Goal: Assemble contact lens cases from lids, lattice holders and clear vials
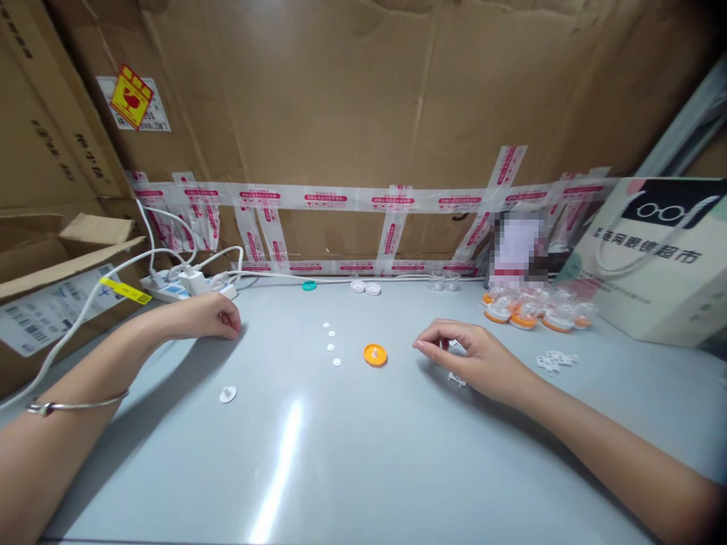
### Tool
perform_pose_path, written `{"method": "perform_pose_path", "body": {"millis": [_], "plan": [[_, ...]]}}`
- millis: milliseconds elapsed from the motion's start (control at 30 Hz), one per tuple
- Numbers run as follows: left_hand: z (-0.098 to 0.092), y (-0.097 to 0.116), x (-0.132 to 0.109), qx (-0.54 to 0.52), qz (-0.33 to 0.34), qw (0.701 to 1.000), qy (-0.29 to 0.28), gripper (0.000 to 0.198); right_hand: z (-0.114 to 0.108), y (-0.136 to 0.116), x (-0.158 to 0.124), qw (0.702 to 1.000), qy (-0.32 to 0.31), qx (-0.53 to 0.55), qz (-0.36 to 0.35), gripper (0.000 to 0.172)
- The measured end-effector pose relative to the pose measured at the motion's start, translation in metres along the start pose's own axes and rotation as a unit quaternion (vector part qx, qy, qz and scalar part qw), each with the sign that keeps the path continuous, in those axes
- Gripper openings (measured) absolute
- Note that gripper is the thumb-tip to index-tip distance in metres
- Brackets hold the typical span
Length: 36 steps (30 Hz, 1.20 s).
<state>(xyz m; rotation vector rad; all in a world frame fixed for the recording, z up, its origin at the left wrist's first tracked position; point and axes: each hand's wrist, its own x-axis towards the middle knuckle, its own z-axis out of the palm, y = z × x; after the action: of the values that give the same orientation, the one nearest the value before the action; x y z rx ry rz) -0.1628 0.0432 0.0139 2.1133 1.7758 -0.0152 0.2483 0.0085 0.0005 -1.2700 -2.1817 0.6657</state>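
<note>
Only 1 view here: a head-worn camera looks forward and down across the grey tabletop (352, 454) from close above its near edge. It faces the cardboard wall (352, 113) at the far side, and both forearms enter from the bottom corners. The wide lens bends the edges.

Paper bag (653, 265) at right: Chinese print, glasses logo. Tape (341, 200) on cardboard: red print, illegible. Yellow-red sticker (132, 94), unreadable.
</note>
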Motion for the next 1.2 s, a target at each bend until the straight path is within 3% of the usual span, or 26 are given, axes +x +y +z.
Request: {"method": "perform_pose_path", "body": {"millis": [167, 267, 333, 433, 533, 700, 1200], "plan": [[-0.005, 0.015, -0.007, 0.003, 0.021, 1.000, 0.019, 0.023, 0.001, 0.000, 0.000, 1.000, -0.006, 0.004, 0.002, 0.026], [-0.004, 0.052, -0.012, -0.012, 0.062, 0.997, 0.040, 0.023, 0.002, -0.001, 0.000, 1.000, -0.011, 0.005, -0.006, 0.026], [0.003, 0.085, -0.011, -0.064, 0.130, 0.987, 0.069, 0.020, 0.002, -0.002, 0.000, 1.000, -0.014, 0.005, -0.009, 0.026], [0.025, 0.130, -0.003, -0.156, 0.227, 0.957, 0.087, 0.013, 0.003, -0.003, 0.001, 1.000, -0.012, 0.003, -0.006, 0.026], [0.050, 0.158, 0.011, -0.219, 0.248, 0.933, 0.139, 0.011, 0.003, -0.003, 0.001, 1.000, -0.008, 0.002, -0.008, 0.025], [0.071, 0.167, 0.025, -0.269, 0.242, 0.923, 0.133, 0.010, 0.002, -0.003, -0.001, 1.000, -0.010, 0.004, -0.023, 0.022], [0.075, 0.169, 0.031, -0.216, 0.262, 0.934, 0.111, 0.010, 0.002, -0.003, -0.002, 0.999, -0.018, 0.003, -0.038, 0.022]]}}
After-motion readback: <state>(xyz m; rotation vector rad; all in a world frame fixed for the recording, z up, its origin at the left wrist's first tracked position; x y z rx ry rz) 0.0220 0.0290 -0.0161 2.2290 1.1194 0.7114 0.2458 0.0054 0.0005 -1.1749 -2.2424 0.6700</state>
